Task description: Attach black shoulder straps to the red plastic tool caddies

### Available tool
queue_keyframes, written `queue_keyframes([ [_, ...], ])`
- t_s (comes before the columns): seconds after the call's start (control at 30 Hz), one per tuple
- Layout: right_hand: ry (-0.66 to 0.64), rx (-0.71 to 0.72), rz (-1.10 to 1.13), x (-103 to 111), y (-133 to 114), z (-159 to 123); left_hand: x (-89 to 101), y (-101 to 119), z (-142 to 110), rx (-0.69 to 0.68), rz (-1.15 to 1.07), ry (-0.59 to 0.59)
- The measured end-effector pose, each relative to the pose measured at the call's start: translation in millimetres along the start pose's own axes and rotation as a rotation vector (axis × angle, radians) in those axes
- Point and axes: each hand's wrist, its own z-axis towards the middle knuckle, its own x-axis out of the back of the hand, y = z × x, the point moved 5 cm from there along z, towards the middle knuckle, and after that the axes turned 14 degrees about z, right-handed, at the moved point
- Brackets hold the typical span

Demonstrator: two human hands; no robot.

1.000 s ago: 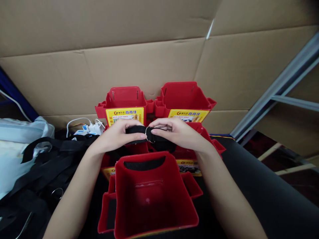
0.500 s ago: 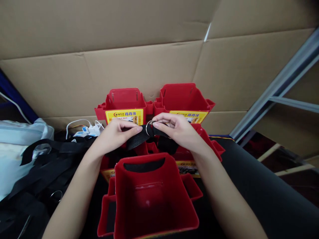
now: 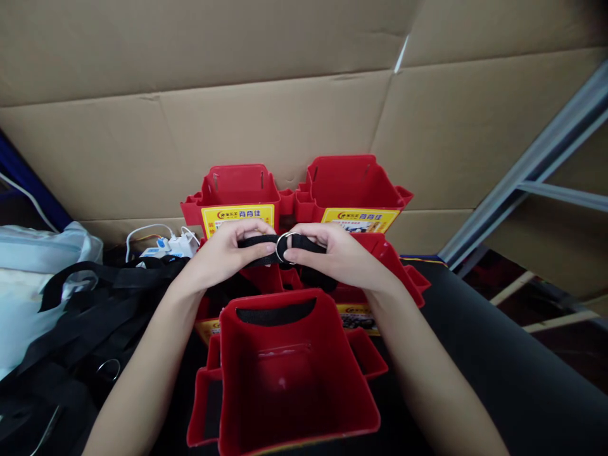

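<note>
Above the nearest red plastic box point(image 3: 294, 380), both hands hold a black webbing strap point(image 3: 260, 248). Left of its metal rings point(image 3: 280, 248), my left hand point(image 3: 232, 250) pinches the strap between thumb and fingers. My right hand point(image 3: 327, 253) grips the strap on the other side, with its thumb against the rings. A band of black webbing passes through the back wall of the near box. Which way the strap threads through the rings is partly hidden by the fingers.
Behind stand more red boxes point(image 3: 349, 180) with yellow labels, against a cardboard wall point(image 3: 266, 133). Left lie a heap of black straps point(image 3: 95, 316), a white power strip point(image 3: 178, 247) and plastic bags point(image 3: 42, 253). A metal frame point(image 3: 527, 164) rises at right beside the black table surface point(image 3: 475, 342).
The strap end that hung below my left hand is now drawn up level between both hands. The rings have turned to face me, and my right fingers have shifted onto the strap.
</note>
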Motion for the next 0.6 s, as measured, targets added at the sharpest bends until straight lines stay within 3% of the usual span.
queue_keyframes([
  [0.2, 0.073, 0.019, 0.079, -0.2, 1.0, 0.0, 4.0, 3.0, -1.1, -0.001, 0.047, 0.095],
  [0.43, 0.084, 0.125, 0.15, -3.1, -2.2, 1.6, -0.6, 1.1, -5.0, 0.059, -0.014, -0.157],
  [0.6, 0.046, 0.05, 0.216, -5.3, 3.3, 2.8, 4.5, 5.0, -5.6, 0.056, 0.053, 0.008],
])
